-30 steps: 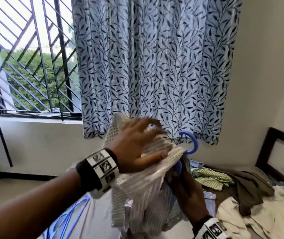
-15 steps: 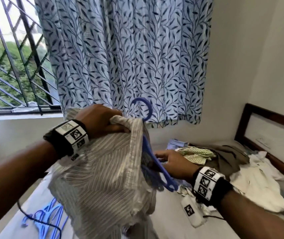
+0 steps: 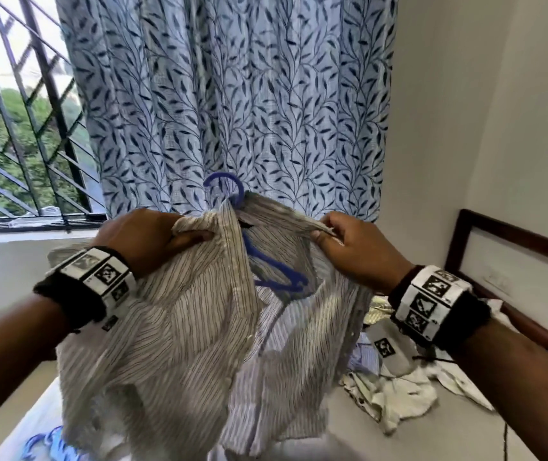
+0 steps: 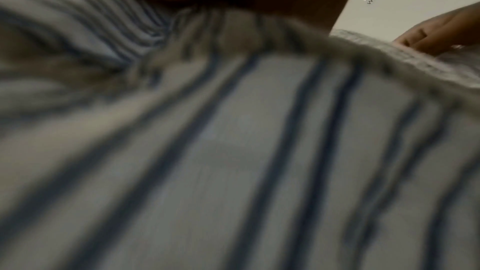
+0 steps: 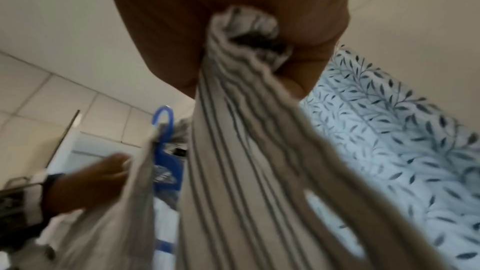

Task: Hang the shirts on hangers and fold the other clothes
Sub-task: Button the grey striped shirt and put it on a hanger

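Striped shirt [image 3: 179, 321] | held up before curtain, half onto blue hanger [image 3: 276, 271] | left hand [image 3: 152, 237], right hand [image 3: 359, 251] each clamped on collar edge | seemingly unseated | pile [image 3: 395, 394] unfolded

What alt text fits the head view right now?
Two hands hold up a striped shirt by its top: the left hand grips one side, the right hand pinches the other. A blue hanger sits inside, its hook above the collar, before a leaf-print curtain.
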Available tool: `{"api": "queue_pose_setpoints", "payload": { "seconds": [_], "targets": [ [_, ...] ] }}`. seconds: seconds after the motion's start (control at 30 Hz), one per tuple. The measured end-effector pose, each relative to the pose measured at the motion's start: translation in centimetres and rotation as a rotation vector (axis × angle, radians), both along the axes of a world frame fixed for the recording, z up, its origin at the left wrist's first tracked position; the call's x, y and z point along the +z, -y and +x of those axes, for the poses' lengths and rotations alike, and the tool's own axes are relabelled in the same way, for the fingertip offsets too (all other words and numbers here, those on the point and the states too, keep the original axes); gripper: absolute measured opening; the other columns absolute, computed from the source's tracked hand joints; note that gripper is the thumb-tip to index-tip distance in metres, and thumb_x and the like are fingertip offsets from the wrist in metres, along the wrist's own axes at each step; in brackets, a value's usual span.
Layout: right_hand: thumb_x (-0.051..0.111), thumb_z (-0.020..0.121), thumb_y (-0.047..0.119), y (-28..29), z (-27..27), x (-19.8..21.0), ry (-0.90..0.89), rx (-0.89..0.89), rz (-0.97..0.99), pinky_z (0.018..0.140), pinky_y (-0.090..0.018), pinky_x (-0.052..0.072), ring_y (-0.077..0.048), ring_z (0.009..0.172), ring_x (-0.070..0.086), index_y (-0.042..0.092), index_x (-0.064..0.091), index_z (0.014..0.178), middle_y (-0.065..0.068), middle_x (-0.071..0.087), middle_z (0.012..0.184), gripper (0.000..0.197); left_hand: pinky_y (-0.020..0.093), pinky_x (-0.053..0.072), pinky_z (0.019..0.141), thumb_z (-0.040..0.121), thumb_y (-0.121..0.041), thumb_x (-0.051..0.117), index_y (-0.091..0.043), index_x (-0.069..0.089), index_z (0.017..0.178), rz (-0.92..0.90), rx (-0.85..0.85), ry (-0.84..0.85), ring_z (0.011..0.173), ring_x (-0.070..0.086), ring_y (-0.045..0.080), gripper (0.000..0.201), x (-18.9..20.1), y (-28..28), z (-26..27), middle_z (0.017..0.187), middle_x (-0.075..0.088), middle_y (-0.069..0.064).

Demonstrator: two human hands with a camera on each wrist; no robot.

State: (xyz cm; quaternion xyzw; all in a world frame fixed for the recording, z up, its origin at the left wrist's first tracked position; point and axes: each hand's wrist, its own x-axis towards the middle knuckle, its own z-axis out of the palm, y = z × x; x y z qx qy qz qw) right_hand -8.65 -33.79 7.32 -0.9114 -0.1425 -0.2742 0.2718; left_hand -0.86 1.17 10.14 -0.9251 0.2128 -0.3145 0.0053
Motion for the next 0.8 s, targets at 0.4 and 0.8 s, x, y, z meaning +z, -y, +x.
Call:
{"api": "queue_pose_setpoints", "payload": {
  "seconds": [0.4,0.8],
  "targets": [
    [0.015,0.102,0.070,2.5,1.8,-3.4,-0.029,-0.008,-0.449,0.075,-0.050,0.051,-0.025,0.081,0.058,0.025,0.048,0.105,-0.002,0.061,0.093,0.056,0.030,0.045,0.045,0.081,-0.095,0.023,-0.019,0.051,0.065,-0.263,-0.156,-0.085,0.045,0.055,0.018,0.083,-0.6,1.6,-0.6,0.054,0.055,0.001],
    [0.038,0.096,0.035,-1.9,2.2,1.7,0.207,0.067,-0.414,0.061,-0.042,0.048,-0.038,0.073,0.063,0.017,0.051,0.125,-0.017,0.069,0.092,0.036,0.025,0.043,0.061,0.092,-0.078,0.043,-0.030,0.061,0.104,-0.349,-0.299,0.080,0.061,0.057,0.007,0.053,-0.1,5.2,-3.1,0.080,0.067,-0.005]
  ]
}}
